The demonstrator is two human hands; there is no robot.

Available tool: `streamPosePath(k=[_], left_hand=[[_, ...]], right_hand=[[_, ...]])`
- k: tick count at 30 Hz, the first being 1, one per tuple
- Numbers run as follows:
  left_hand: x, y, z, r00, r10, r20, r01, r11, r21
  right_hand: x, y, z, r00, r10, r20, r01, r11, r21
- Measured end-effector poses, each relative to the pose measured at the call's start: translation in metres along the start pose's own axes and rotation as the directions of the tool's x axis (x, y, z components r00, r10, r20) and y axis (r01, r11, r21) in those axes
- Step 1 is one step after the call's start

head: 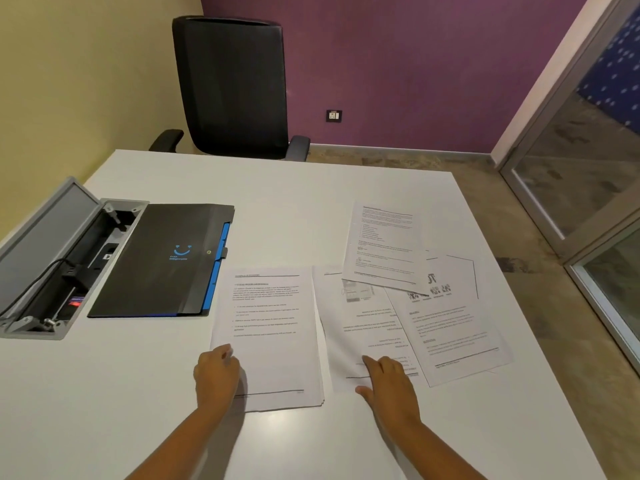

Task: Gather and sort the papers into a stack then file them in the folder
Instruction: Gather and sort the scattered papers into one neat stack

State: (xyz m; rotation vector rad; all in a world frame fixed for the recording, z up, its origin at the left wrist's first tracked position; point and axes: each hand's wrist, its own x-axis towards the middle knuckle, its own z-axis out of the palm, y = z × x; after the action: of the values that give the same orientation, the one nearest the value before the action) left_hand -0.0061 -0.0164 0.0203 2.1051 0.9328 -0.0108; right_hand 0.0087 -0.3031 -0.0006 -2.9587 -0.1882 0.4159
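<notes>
A stack of printed papers [270, 327] lies near the table's front, and my left hand [216, 375] grips its lower left edge with curled fingers. Just to the right, a single sheet [360, 327] lies upside down. My right hand [388, 382] rests flat on that sheet's lower part. Two more loose sheets lie further right: one [450, 327] beside the upside-down sheet and one [384, 244] behind, overlapping both. A closed black folder [162, 261] with blue tabs lies at the left.
An open grey cable box [52, 258] with plugs is set into the white table [311, 195] at the left. A black office chair [232, 88] stands behind the table. The table's right edge drops to the floor.
</notes>
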Motion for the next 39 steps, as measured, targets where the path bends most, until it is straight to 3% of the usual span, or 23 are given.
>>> streamPosePath(k=[5,8,11,13,15,18,20,23,26,28,30,32,39], left_hand=[[-0.005,0.008,0.008,0.994,-0.006,0.108,0.018,0.994,-0.111],[-0.009,0.017,0.010,0.964,-0.008,0.267,0.063,0.978,-0.197],[-0.022,0.031,0.012,0.842,0.009,0.540,0.161,0.950,-0.267],[-0.032,0.036,0.016,0.737,0.020,0.676,0.212,0.942,-0.259],[-0.038,0.039,0.020,0.677,0.023,0.735,0.238,0.939,-0.248],[-0.039,0.042,0.027,0.679,0.022,0.734,0.232,0.942,-0.243],[-0.038,0.042,0.028,0.710,-0.009,0.704,0.241,0.943,-0.231],[-0.033,0.035,0.028,0.740,-0.077,0.668,0.293,0.931,-0.217],[-0.028,0.029,0.028,0.753,-0.119,0.647,0.314,0.929,-0.194],[-0.027,0.026,0.029,0.756,-0.121,0.644,0.322,0.924,-0.204],[-0.026,0.023,0.029,0.759,-0.126,0.639,0.326,0.923,-0.205],[-0.025,0.021,0.030,0.757,-0.125,0.642,0.328,0.922,-0.206],[-0.025,0.017,0.031,0.745,-0.128,0.654,0.337,0.919,-0.204]], right_hand=[[0.005,0.004,-0.006,0.988,0.102,-0.118,-0.070,0.966,0.248],[0.006,0.009,-0.013,0.977,0.188,-0.098,-0.096,0.803,0.589],[-0.002,0.002,-0.020,0.990,0.133,-0.040,-0.051,0.617,0.785],[-0.010,-0.009,-0.020,0.999,0.053,-0.008,-0.024,0.586,0.810],[-0.017,-0.019,-0.015,0.995,-0.059,0.079,-0.030,0.576,0.817],[-0.022,-0.025,-0.012,0.957,-0.228,0.182,-0.001,0.622,0.783],[-0.019,-0.019,-0.013,0.956,-0.232,0.181,0.010,0.639,0.769],[-0.010,-0.001,-0.015,0.991,-0.077,0.107,-0.017,0.729,0.684],[0.001,0.029,-0.016,0.988,0.152,-0.008,-0.142,0.937,0.320],[0.005,0.049,-0.018,0.949,0.314,0.004,-0.312,0.942,0.126],[0.004,0.065,-0.017,0.914,0.402,0.058,-0.406,0.911,0.078],[0.002,0.073,-0.014,0.915,0.395,0.087,-0.402,0.911,0.094],[-0.008,0.065,-0.012,0.938,0.345,-0.041,-0.342,0.937,0.062]])
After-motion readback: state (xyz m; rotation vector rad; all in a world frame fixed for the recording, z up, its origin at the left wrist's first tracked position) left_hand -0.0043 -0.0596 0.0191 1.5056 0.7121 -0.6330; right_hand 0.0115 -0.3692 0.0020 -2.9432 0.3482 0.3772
